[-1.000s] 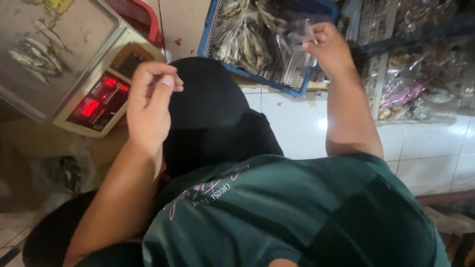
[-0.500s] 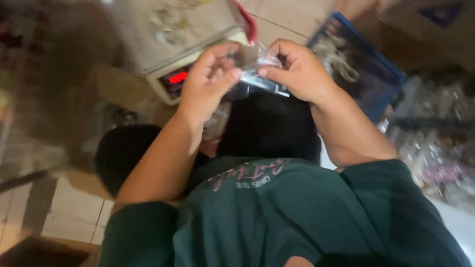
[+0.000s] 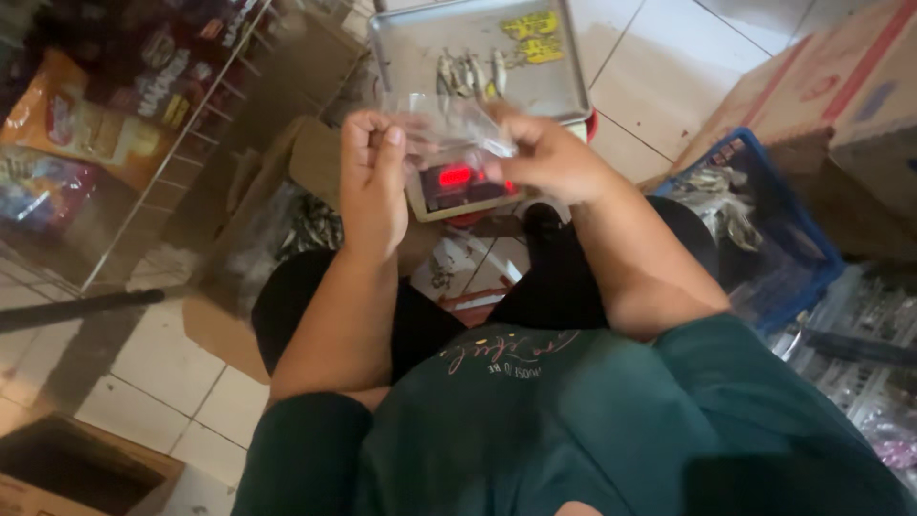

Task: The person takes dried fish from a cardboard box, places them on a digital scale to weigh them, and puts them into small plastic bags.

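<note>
Both my hands hold a small clear plastic bag [image 3: 449,129] between them, in front of a weighing scale. My left hand [image 3: 373,177] grips the bag's left edge with fingers curled. My right hand [image 3: 544,153] pinches its right side. Behind the bag, the scale's steel pan [image 3: 535,81] carries a few small dried fish [image 3: 468,69] and yellow scraps. The scale's red display [image 3: 457,177] glows just under the bag.
A blue crate [image 3: 774,229] with dried fish stands at the right, beside cardboard boxes [image 3: 841,86]. A wire rack with colourful packets [image 3: 105,115] is at the left. A wooden box [image 3: 76,468] sits at the bottom left on the white tile floor.
One second ago my right hand reached up to the blue crate with the bag. Both hands have since come together on the bag over the scale, and the view turned toward it.
</note>
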